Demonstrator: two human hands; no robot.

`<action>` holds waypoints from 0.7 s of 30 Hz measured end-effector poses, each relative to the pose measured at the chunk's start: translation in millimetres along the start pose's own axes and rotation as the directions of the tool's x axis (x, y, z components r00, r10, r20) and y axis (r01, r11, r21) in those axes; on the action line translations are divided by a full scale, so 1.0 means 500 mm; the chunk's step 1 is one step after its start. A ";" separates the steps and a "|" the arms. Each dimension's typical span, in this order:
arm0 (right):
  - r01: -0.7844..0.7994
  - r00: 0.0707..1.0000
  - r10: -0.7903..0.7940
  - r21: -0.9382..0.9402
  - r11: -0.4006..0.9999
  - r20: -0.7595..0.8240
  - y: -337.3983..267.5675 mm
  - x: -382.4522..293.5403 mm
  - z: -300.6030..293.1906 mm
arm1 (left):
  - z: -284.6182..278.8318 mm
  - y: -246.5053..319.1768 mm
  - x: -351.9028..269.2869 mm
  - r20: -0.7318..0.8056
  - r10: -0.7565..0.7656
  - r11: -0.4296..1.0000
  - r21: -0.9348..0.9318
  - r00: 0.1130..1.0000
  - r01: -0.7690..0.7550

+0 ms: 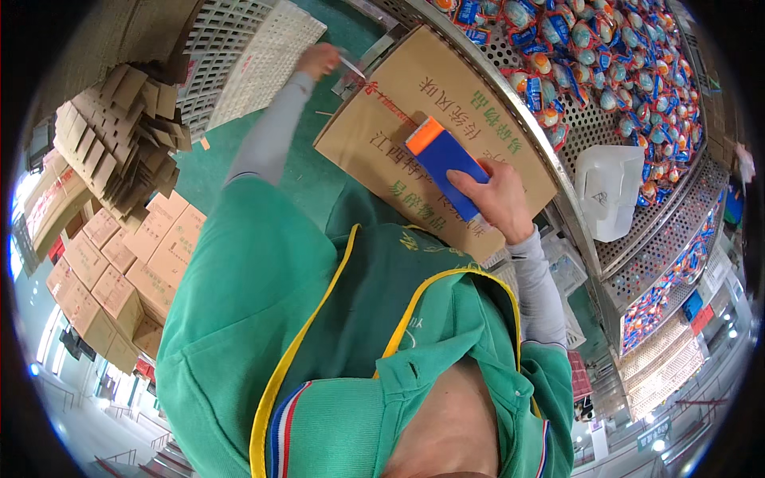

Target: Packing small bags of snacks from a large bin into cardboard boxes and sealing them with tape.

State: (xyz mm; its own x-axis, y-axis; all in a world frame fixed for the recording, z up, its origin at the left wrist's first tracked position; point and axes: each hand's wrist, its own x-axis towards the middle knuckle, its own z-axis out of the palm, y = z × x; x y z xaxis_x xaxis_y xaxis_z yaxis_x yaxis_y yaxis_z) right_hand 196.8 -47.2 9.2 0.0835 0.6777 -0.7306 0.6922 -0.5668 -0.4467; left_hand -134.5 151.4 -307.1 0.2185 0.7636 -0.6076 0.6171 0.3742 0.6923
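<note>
A closed cardboard carton (370,137) with green, red and dark printing lies in front of me, against the metal edge of a perforated table. My right hand (505,200) grips a blue block-shaped tool with an orange, toothed end, seemingly a tape dispenser (451,167), over the carton top. The thumb lies on its blue side. Beyond the carton's left corner, my left hand (320,61) is blurred, its fingers closed on a thin pale strip (352,66). The strip reaches towards the carton's edge; whether it is tape cannot be told.
The perforated metal table (574,128) at the right bears many wrapped round items (633,71) and a translucent plastic container (609,191). At the left stand white plastic crates (257,66), a stack of flattened cardboard (119,131) and piled cartons (107,263).
</note>
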 end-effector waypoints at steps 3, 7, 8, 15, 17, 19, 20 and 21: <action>0.092 0.996 -0.090 0.160 0.983 -0.019 0.006 0.014 0.009 | 0.151 -0.099 0.023 0.064 0.111 0.992 0.050 0.992 -0.115; 0.001 1.000 -0.001 0.060 0.998 -0.004 0.007 0.026 0.007 | 0.119 0.094 -0.054 0.183 -0.080 0.667 0.740 0.980 -0.084; 0.029 0.999 -0.030 0.061 0.998 0.016 0.004 0.026 0.007 | 0.114 0.060 -0.033 0.021 -0.046 0.799 0.600 0.999 0.024; 0.104 0.994 -0.100 0.082 0.991 -0.053 0.019 0.010 -0.005 | 0.154 0.378 -0.278 -0.239 0.253 0.884 0.452 0.937 -0.124; 0.098 0.993 -0.110 0.195 0.976 0.048 0.033 -0.011 -0.019 | 0.161 0.366 -0.259 -0.305 0.317 0.868 0.475 0.898 -0.145; 0.081 0.987 -0.121 0.334 0.939 0.102 0.099 -0.080 -0.029 | 0.170 0.384 -0.271 -0.292 0.254 0.874 0.477 0.922 -0.090; 0.060 0.975 -0.149 0.454 0.889 0.164 0.143 -0.121 -0.035 | 0.176 0.367 -0.262 -0.307 0.307 0.848 0.518 0.901 -0.113; 0.143 0.978 -0.194 0.417 0.898 0.083 0.198 -0.163 -0.036 | 0.177 0.365 -0.264 -0.312 0.307 0.833 0.546 0.899 -0.095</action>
State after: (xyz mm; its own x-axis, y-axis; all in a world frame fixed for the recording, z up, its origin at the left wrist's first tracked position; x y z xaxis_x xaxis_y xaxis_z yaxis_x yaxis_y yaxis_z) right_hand 271.4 -150.1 33.7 -0.1121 0.7335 -0.6704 0.3342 -0.6076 -0.7206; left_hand 16.2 72.3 -135.4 0.1501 0.9656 -0.2123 0.9054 -0.0480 0.4217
